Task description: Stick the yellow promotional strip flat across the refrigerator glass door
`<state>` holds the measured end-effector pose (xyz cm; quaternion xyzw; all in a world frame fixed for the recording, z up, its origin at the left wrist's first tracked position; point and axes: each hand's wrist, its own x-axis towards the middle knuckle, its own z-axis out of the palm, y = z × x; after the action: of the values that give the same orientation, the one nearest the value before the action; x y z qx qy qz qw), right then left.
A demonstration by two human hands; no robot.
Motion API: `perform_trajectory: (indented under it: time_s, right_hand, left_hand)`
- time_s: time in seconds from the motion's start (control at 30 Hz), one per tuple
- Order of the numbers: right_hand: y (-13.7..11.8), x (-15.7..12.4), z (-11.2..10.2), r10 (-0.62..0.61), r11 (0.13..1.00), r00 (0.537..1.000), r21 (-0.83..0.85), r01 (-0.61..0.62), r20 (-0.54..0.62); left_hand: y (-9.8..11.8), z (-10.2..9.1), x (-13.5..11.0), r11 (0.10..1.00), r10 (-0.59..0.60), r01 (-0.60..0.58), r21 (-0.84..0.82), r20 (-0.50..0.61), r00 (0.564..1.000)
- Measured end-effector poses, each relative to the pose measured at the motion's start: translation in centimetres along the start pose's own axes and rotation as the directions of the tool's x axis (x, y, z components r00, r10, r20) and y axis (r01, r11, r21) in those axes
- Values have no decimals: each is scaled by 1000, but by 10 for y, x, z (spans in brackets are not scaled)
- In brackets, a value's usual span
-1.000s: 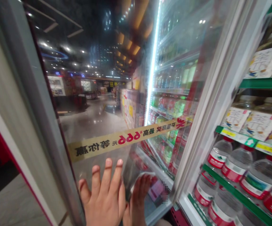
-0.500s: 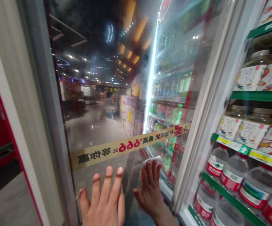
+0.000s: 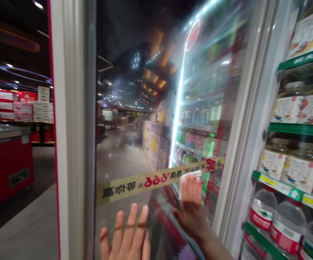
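Note:
My left hand (image 3: 126, 234) lies flat with fingers spread against the glass door (image 3: 124, 151) of a drinks cooler, low in the view. To its right, my right hand (image 3: 191, 202) presses a folded white cloth (image 3: 191, 176) to the same glass; it is slightly blurred. The cloth shows past the fingertips, while most of it is hidden under the fingers. It overlaps a yellow sticker strip (image 3: 134, 184) that runs across the door, its lettering seen mirrored. Faint reflections show in the glass below the hands.
The pale door frame (image 3: 72, 130) stands at the left. On the right, cooler shelves hold jars (image 3: 289, 101) and water bottles (image 3: 288, 220) behind green shelf edges. A red chest freezer (image 3: 7, 162) and stacked boxes (image 3: 7, 103) are beyond the door at left.
My right hand has slid upward on the glass with the cloth, now reaching the sticker strip. The left hand stays spread on the door. The view has turned left.

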<state>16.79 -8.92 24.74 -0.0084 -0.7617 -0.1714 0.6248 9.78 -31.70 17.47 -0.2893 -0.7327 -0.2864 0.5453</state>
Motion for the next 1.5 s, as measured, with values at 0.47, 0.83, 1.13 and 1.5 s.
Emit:
perform_trajectory:
  time_s: [0.47,0.83,1.13,1.5]
  right_hand:
    - [-20,7,-2,-71,995,994,81,64,86]
    - [-43,46,-5,-377,925,926,51,376,19]
    - [-22,24,8,210,974,977,84,-212,28]
    - [-36,7,10,149,988,987,34,-151,62]
  left_hand:
    - [7,-25,23,997,81,-81,-20,0,997]
    - [4,-20,22,996,87,-88,-11,-38,995]
    - [8,-17,21,997,69,-68,30,-38,997]
    - [5,-28,16,998,47,-47,-29,-13,999]
